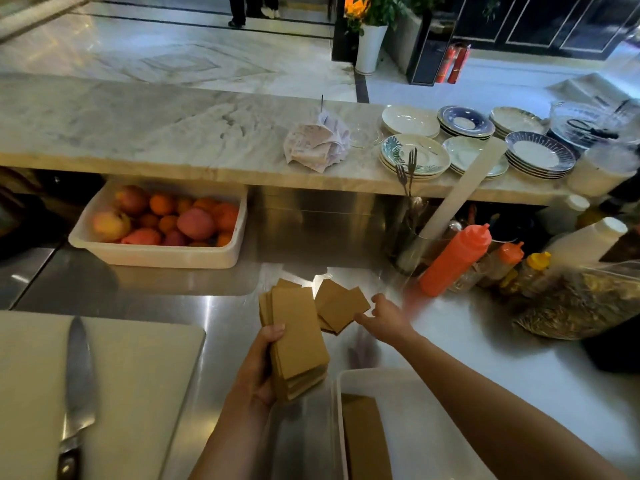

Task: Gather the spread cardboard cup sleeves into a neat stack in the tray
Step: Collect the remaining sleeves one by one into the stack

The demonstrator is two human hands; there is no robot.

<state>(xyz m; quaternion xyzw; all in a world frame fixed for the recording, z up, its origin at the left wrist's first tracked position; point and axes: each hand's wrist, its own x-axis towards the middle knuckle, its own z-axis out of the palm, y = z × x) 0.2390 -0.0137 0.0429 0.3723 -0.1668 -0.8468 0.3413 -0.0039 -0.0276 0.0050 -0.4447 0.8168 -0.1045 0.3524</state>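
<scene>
My left hand (258,370) grips a thick stack of brown cardboard cup sleeves (298,337), held above the steel counter. Just right of it, a few loose sleeves (341,306) lie fanned on the counter. My right hand (384,318) reaches to their right edge, fingers curled and touching the pile; whether it grips one I cannot tell. The white tray (426,403) sits at the bottom middle, below both hands, with a brown sleeve (365,441) lying along its left side.
A knife (78,386) lies on the white cutting board (138,393) at left. A white bin of fruit (162,223) stands behind. Red and orange squeeze bottles (457,261), a utensil holder and a bag of seeds (581,306) crowd the right. Plates (467,143) sit on the marble ledge.
</scene>
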